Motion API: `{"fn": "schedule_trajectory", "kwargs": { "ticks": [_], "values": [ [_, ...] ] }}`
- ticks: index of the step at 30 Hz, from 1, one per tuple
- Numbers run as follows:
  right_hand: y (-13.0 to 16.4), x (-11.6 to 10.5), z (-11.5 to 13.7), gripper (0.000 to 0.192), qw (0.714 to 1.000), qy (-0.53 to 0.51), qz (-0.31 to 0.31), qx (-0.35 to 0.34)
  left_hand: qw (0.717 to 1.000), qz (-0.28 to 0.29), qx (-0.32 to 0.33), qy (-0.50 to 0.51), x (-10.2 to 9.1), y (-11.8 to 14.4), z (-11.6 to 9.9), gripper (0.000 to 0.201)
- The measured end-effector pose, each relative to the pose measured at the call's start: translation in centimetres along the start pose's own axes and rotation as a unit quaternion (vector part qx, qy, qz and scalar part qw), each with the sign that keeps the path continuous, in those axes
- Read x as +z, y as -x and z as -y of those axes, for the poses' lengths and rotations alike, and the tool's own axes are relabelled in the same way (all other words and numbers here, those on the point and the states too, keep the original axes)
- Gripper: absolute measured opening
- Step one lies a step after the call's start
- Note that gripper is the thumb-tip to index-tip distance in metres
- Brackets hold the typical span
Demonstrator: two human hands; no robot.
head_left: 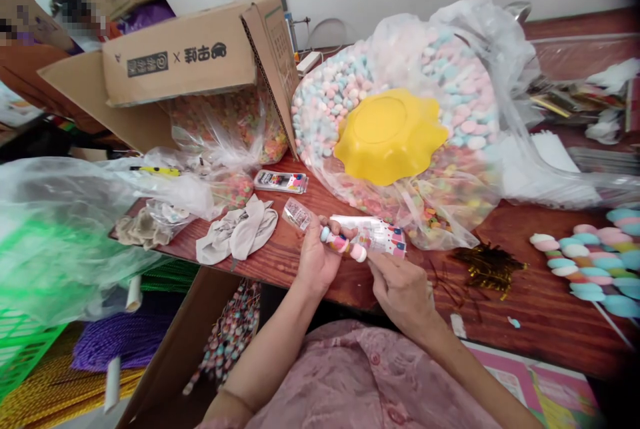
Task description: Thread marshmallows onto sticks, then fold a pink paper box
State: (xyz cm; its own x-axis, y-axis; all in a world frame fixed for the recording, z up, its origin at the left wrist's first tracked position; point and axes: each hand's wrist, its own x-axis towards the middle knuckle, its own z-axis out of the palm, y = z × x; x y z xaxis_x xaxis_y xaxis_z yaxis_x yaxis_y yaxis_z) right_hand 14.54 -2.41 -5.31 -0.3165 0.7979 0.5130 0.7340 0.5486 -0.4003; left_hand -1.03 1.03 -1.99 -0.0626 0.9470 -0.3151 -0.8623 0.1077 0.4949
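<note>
A short marshmallow skewer, with pink, white, blue and orange pieces in a row, lies across the fingers of my left hand, which is closed around it. My right hand has its fingers curled together, with the tips at the white and pink marshmallow on the skewer's lower end. Any stick at that end is hidden. Just behind my hands, a printed clear wrapper packet lies on the table. A small clear packet is beside my left fingertips.
A yellow scalloped bowl rests upside down on a big bag of marshmallows. Cardboard box stands at back left, grey cloth before it. Marshmallow skewers and gold ties lie right. Below left, an open box holds more skewers.
</note>
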Motion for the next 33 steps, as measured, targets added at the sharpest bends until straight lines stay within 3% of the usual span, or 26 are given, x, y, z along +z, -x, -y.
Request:
{"fn": "schedule_trajectory", "kwargs": {
  "ticks": [5, 8, 13, 15, 16, 19, 21, 23, 27, 30, 33],
  "values": [
    [-0.1, 0.2, -0.9, 0.023, 0.97, -0.172, 0.078, 0.154, 0.998, 0.026, -0.053, -0.03, -0.5, -0.2, -0.8, 0.047],
    [-0.6, 0.1, -0.9, 0.026, 0.918, -0.299, 0.137, 0.224, 0.995, 0.042, -0.044, -0.074, -0.9, -0.3, -1.0, 0.043],
    [-1.1, 0.2, 0.2, 0.033, 0.807, -0.474, 0.172, 0.306, 0.989, 0.071, 0.005, -0.126, -1.0, -0.1, -1.0, 0.04],
    [-1.0, 0.2, 1.0, 0.031, 0.788, -0.493, 0.189, 0.318, 0.989, 0.079, 0.005, -0.127, -0.8, -0.1, -1.0, 0.041],
    [-1.0, 0.2, 1.4, 0.03, 0.797, -0.48, 0.195, 0.311, 0.988, 0.081, 0.004, -0.129, -0.6, 0.0, -1.0, 0.041],
    [-1.0, 0.0, 2.0, 0.026, 0.872, -0.376, 0.181, 0.257, 0.986, 0.089, 0.015, -0.139, -0.3, 0.3, -0.9, 0.042],
    [-1.2, -0.1, 2.0, 0.023, 0.907, -0.308, 0.172, 0.232, 0.984, 0.102, 0.034, -0.14, -0.2, 0.6, -0.7, 0.042],
    [-1.4, -0.1, 1.8, 0.022, 0.917, -0.28, 0.178, 0.223, 0.981, 0.119, 0.046, -0.145, -0.3, 0.7, -0.5, 0.042],
    [-1.4, 0.1, 2.0, 0.022, 0.904, -0.337, 0.17, 0.202, 0.972, 0.144, 0.035, -0.182, -0.3, 0.8, -0.1, 0.037],
    [-1.2, 0.1, 2.4, 0.025, 0.897, -0.372, 0.105, 0.212, 0.971, 0.151, 0.011, -0.185, -0.3, 0.9, 0.2, 0.04],
    [-1.1, -0.1, 2.4, 0.023, 0.923, -0.33, 0.029, 0.197, 0.974, 0.146, -0.011, -0.171, -0.4, 1.0, 0.3, 0.038]
  ]
}}
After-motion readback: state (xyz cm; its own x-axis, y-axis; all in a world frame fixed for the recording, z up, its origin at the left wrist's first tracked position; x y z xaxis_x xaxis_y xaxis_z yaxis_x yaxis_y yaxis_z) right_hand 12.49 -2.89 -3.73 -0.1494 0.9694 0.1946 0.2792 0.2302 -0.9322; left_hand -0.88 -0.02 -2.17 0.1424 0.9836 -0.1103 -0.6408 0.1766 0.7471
